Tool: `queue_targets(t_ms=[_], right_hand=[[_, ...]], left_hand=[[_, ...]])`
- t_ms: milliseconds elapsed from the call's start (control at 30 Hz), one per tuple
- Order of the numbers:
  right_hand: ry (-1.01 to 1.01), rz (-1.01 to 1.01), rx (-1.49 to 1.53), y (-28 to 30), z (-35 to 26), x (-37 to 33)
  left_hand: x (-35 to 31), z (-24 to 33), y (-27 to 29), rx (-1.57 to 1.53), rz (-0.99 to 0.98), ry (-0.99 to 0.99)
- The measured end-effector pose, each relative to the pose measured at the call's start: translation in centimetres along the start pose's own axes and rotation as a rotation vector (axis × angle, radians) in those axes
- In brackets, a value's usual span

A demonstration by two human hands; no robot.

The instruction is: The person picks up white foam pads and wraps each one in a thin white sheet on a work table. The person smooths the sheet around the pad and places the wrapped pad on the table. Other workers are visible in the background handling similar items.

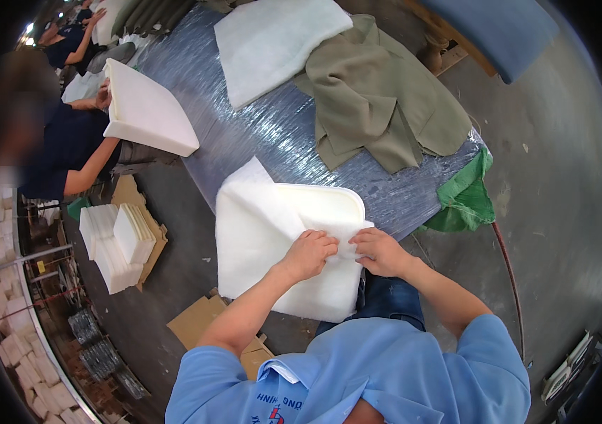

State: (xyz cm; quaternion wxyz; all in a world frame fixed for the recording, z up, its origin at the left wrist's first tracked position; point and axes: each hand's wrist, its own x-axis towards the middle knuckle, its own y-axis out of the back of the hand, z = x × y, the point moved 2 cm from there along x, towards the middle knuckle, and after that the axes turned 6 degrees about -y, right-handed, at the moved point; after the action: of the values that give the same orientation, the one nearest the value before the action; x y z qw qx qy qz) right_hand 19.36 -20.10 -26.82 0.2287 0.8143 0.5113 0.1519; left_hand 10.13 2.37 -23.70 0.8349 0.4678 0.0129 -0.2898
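Note:
A foam cushion (332, 200) with rounded corners lies at the near edge of the plastic-covered table, in front of me. White batting (265, 258) is draped over much of it, with one flap folded back at the far left. My left hand (309, 253) has its fingers curled onto the batting near the cushion's middle. At the cushion's right edge, my right hand (380, 251) pinches the batting. A small bunched part of the sheet stretches between the two hands.
Olive-green fabric (393, 99) and another white batting sheet (272, 42) lie across the table (244, 134). A co-worker at left holds a white cushion (152, 113). White foam blocks (117, 240) are stacked on cardboard. Green sacking (463, 194) hangs at the table's right corner, near a hose (507, 275).

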Motion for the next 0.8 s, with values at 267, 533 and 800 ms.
queue_targets(t_ms=[267,533,800], right_hand=[[-0.717,0.286,1.216,5.1,2.6,5.5],[-0.756,0.144,0.133,-0.3,2.6,9.6],[-0.746,0.290,-0.100,-2.2,1.6,9.2]], left_hand=[[-2.1,0.2,-0.3,-0.053,0.054,0.040],[-3.2,1.0,3.0,-0.178,0.194,0.052],[-3.9,1.7,7.3,-0.211,0.312,0.003]])
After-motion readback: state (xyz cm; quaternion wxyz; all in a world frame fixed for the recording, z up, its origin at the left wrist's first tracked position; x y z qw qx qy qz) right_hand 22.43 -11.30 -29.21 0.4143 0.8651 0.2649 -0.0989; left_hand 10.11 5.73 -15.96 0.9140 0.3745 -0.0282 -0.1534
